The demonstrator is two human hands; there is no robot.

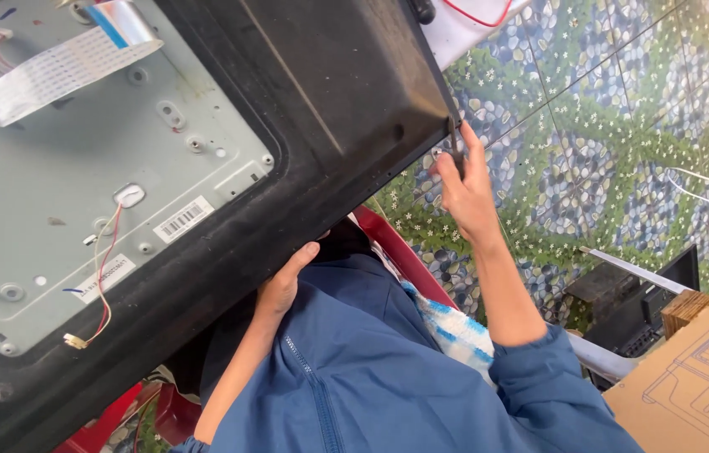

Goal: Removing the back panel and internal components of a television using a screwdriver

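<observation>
On grey panel [77,193], white barcode label [183,219]; right hand [465,189] grip closed on tool [454,138]; left hand [280,285] under frame [321,92], grip unclear.

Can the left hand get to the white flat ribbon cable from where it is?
Probably not: the left hand props the black frame from beneath, and the ribbon cable lies on the metal panel's far side.

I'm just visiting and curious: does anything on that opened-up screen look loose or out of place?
Yes. A white ribbon cable lies loose across the bare metal back panel, one end free, and a thin red and white wire dangles unplugged near the lower edge.
</observation>
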